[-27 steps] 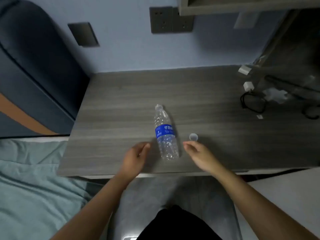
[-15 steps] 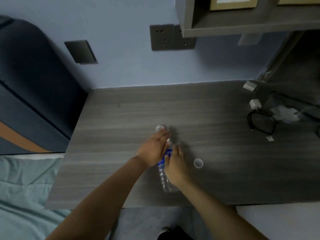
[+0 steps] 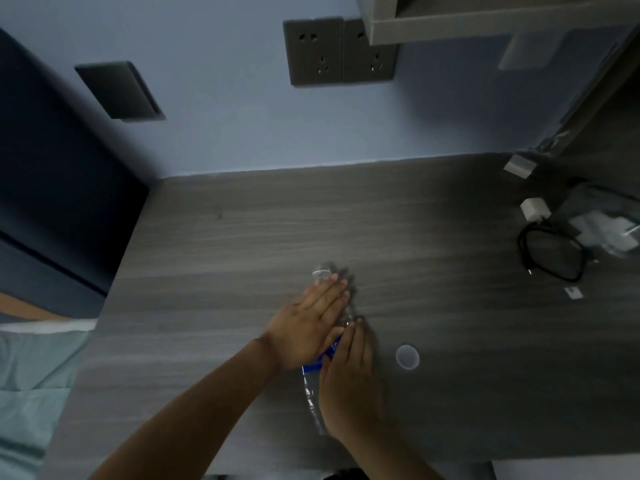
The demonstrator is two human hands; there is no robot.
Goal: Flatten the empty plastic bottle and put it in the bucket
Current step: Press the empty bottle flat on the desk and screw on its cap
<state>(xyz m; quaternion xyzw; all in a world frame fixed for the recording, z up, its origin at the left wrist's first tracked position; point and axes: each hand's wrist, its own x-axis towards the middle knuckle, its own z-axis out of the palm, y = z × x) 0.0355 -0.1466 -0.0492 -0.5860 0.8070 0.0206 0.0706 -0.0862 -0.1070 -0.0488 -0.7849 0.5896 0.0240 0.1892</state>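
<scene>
The clear plastic bottle with a blue label lies on the grey wooden desk, its open mouth pointing away from me. My left hand lies flat on its upper half, fingers reaching the neck. My right hand lies flat on its lower half, pressing down. Most of the bottle is hidden under the two hands. Its white cap lies loose on the desk, just right of my right hand. No bucket is in view.
A black cable, a white charger plug and crumpled wrapping lie at the desk's right end. Wall sockets and a shelf sit above. A dark headboard and a bed stand to the left.
Both hands have moved from beside the bottle onto it and now press on it with flat palms. The view has shifted closer and further over the desk.
</scene>
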